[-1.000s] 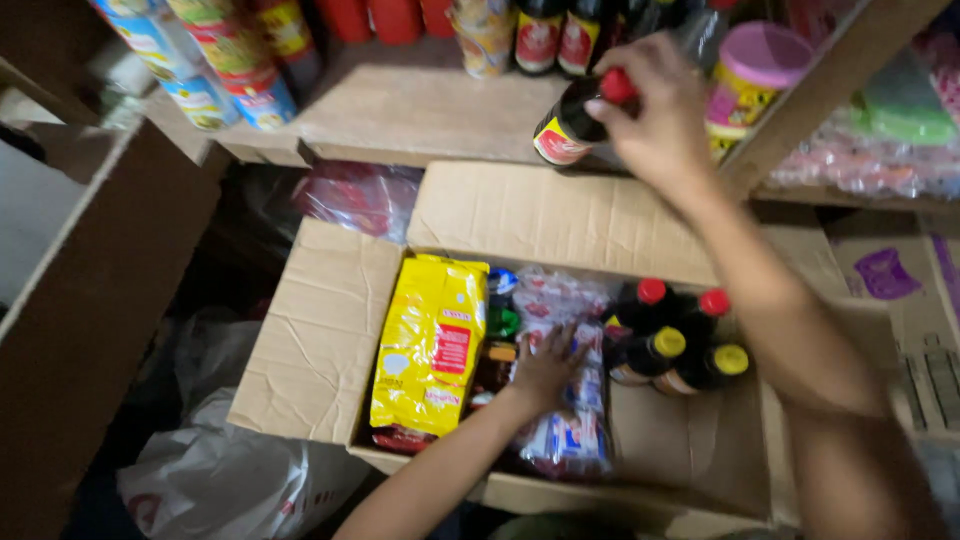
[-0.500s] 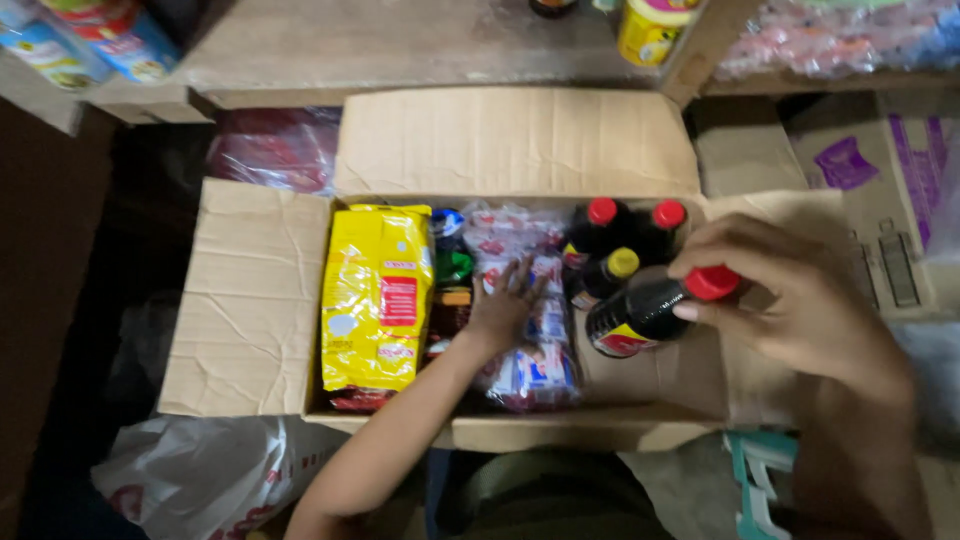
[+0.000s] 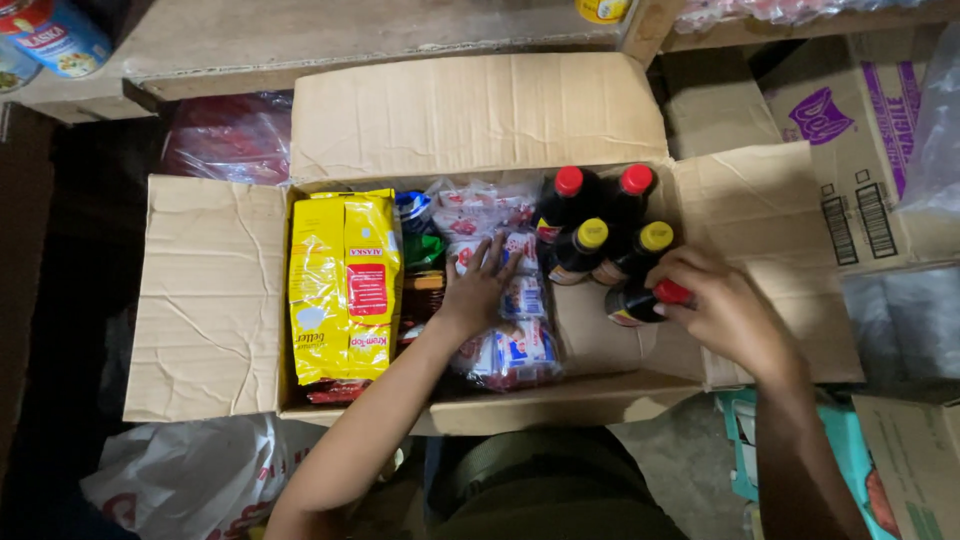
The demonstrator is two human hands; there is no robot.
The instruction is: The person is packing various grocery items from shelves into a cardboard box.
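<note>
An open cardboard box (image 3: pixel 210 300) sits below me. My right hand (image 3: pixel 722 312) grips a dark sauce bottle with a red cap (image 3: pixel 640 301) and holds it upright inside the box, just in front of several other dark bottles (image 3: pixel 600 220) with red and yellow caps. My left hand (image 3: pixel 478 288) rests flat, fingers spread, on a stack of clear plastic snack packs (image 3: pixel 505 340) in the middle of the box. A tall yellow bag (image 3: pixel 343 285) stands at the box's left side.
A wooden shelf (image 3: pixel 330 40) runs above the box, with cans (image 3: pixel 50 35) at its left end. A printed carton (image 3: pixel 860 170) stands to the right, a red plastic bag (image 3: pixel 230 140) behind the left flap, a white bag (image 3: pixel 190 480) at lower left.
My right hand brought the red-capped bottle down from the shelf and lowered it into the box beside the other bottles. The left hand stayed pressed on the snack packs.
</note>
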